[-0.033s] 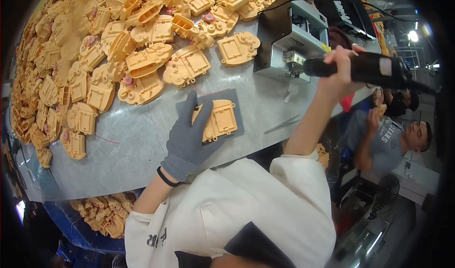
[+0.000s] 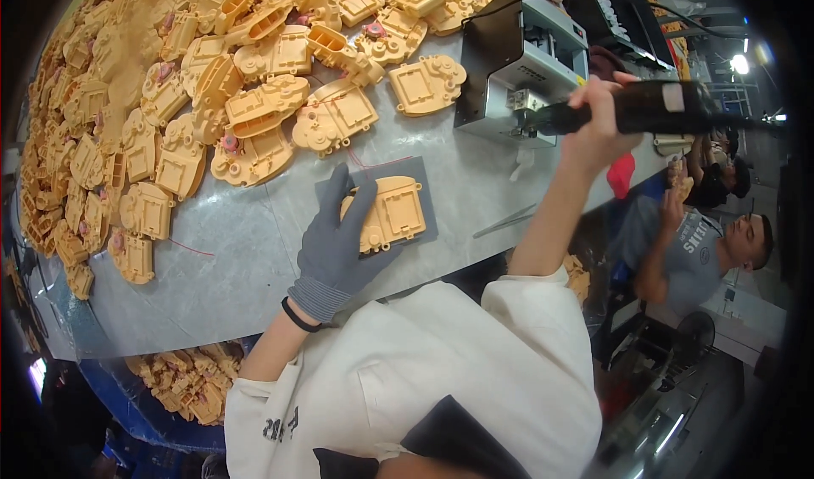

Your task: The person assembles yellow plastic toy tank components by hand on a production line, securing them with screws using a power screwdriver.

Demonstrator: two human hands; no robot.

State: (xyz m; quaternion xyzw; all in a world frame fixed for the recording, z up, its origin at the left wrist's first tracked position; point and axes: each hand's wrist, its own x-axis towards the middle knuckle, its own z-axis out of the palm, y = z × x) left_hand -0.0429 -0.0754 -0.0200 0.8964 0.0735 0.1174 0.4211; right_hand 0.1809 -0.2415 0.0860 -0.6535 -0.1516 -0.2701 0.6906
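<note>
- Head view: one yellow plastic housing [image 2: 397, 212] is being clasped on one gray pad [image 2: 426, 182] by the gloved left hand [image 2: 335, 237], its fingers spread over the left side and its thumb along the near edge, presumably against slipping.
- One black power screwdriver [image 2: 644, 108] is being gripped by the bare right hand [image 2: 599, 116], fingers wrapped around it; its nose is being held at one screw feeder [image 2: 487, 76], apparently for alignment; contact cannot be told.
- One pair of tweezers [image 2: 506, 220] is being kept on the counter [image 2: 254, 271], seemingly within reach.
- Heaped housings [image 2: 174, 153] are being overlapped too much for counting.
</note>
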